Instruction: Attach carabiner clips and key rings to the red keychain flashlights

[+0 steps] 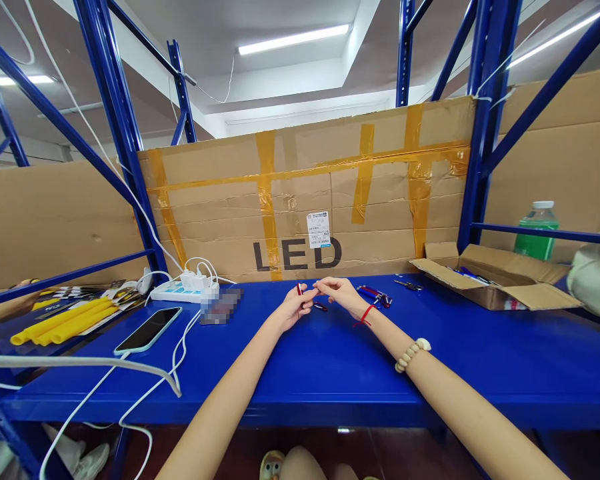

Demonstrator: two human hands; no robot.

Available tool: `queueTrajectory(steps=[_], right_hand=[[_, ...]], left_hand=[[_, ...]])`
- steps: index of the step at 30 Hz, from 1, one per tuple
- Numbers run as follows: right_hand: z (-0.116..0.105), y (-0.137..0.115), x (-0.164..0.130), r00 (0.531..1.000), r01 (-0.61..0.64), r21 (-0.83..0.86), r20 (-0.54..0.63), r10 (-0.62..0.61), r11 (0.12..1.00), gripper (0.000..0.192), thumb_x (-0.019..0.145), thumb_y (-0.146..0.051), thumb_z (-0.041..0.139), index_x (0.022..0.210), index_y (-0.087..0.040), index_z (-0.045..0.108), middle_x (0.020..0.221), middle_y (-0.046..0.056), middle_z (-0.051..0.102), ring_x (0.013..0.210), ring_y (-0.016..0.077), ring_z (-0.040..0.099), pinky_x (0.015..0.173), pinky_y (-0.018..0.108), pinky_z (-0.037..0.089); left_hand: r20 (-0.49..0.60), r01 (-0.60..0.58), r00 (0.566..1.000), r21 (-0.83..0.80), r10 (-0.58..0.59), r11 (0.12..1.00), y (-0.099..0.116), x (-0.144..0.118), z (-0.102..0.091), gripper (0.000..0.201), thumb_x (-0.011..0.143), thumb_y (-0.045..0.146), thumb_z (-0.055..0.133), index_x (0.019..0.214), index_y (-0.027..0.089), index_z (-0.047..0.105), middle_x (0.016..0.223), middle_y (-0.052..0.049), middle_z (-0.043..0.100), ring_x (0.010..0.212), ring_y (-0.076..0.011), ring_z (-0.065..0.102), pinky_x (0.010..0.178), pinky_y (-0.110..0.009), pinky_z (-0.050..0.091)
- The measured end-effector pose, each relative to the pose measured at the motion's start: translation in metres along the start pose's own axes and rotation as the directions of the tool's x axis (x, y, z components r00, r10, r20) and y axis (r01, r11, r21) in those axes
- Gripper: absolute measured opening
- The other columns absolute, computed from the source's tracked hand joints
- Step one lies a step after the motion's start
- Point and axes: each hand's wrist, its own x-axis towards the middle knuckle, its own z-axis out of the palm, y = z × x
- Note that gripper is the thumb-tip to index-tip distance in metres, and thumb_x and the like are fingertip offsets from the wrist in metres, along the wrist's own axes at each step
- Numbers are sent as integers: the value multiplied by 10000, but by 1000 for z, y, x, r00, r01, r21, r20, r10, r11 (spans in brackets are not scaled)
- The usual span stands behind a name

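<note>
Left hand (294, 305) curled, fingers pinched on a small red piece (299, 289); too small to tell what it is. Right hand (341, 294) just beside it at 3 o'clock, fingertips closed on something thin that meets the left hand's piece; can't make out the item itself. Both hands hover just over the blue bench top (330, 367), mid-bench, below the "LED" lettering on the cardboard sheet (305, 193).

Another small red part (321, 307) lies on the bench between the hands. At 3 o'clock from the right hand: a cluster of red-and-blue parts (375, 295), then a dark tool, looks like tweezers (408, 285). Further at 3 o'clock: open cardboard box (495, 283), green bottle (537, 230) behind it at 1 o'clock.

At 9 o'clock from the left hand: blurred patch, then power strip (183, 290) with white chargers plugged in. Phone (149, 329) at 8 o'clock, face up, white cable (145, 393) running off the bench edge. Far 9 o'clock: yellow tubes (63, 321), another person's arm (5, 303) near them.
</note>
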Motion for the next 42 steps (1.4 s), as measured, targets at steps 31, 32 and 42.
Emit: queueTrajectory(steps=[31,32,42], right_hand=[[-17,10,4,833,-263,330,-395,386,906,226,835,-321,571,770,-110,619,798,46,664,627,84,620,503,165,508],[-17,11,5,833,-276,347,-378,403,896,209,848,-300,560,791,-105,611,795,38,656,633,85,617,529,184,516],[-8,8,7,915,-214,419,-230,331,883,73,826,-143,580,850,-109,640,895,61,670,795,127,646,714,262,560]], left_hand=[[-306,-187,916,245,259,951,-17,11,-6,349,855,557,354,803,214,318,684,22,549,427,-54,363,383,-150,226],[-312,-192,910,267,273,945,-18,11,-6,317,870,522,354,808,212,330,687,24,547,427,-53,358,385,-150,226],[-275,-239,880,451,388,860,-19,11,-7,62,803,220,527,781,179,568,690,0,582,578,-99,516,555,-196,388]])
